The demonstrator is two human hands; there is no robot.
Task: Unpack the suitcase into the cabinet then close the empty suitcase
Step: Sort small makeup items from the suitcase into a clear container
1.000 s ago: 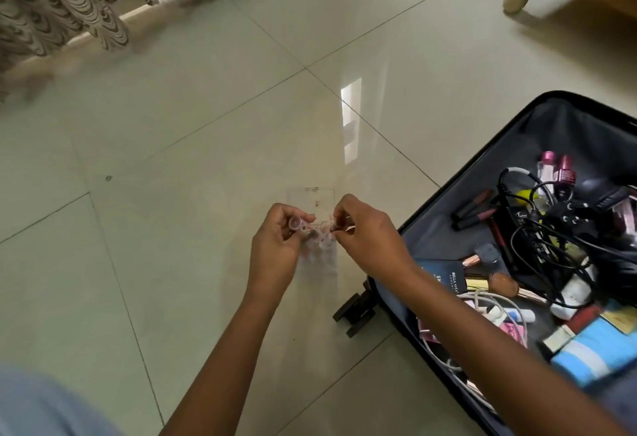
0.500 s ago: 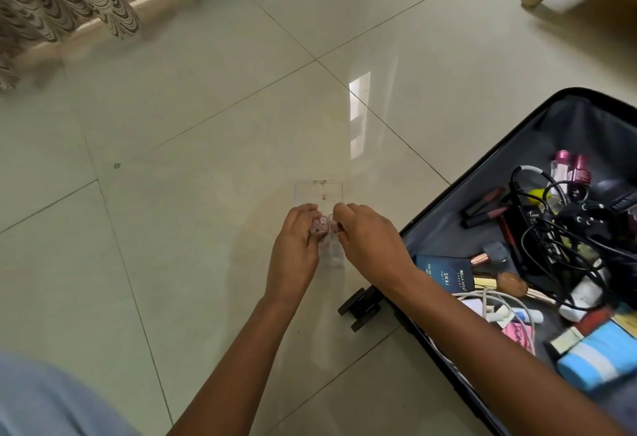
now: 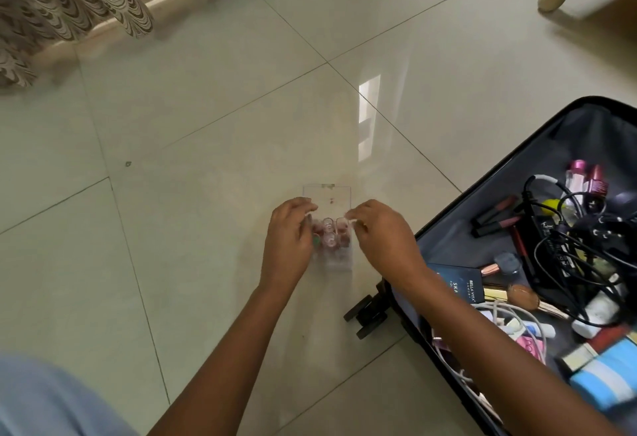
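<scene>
Lying open on the tiled floor (image 3: 206, 125), the one suitcase (image 3: 458, 228) is sitting at the right of the view, and it is holding the same jumble as a second ago: black cables (image 3: 568, 246), two pink-capped bottles (image 3: 586, 180), a blue folded cloth (image 3: 606, 380). Two of the suitcase's wheels (image 3: 368, 311) are poking out from its near-left corner. Both arms are reaching forward just left of the suitcase, and here is the change: the hands, which were meeting fingertip to fingertip half a second ago, are now parting. The left hand (image 3: 289, 239) is curling its fingers round the side of the clear box (image 3: 332, 258) farther from the suitcase; the right hand (image 3: 379, 235) is pinching the side nearer it. That one clear box is resting on the floor just left of the suitcase, its lid standing up. The small pink pots (image 3: 331, 237) are now sitting inside it; blur is hiding their number.
</scene>
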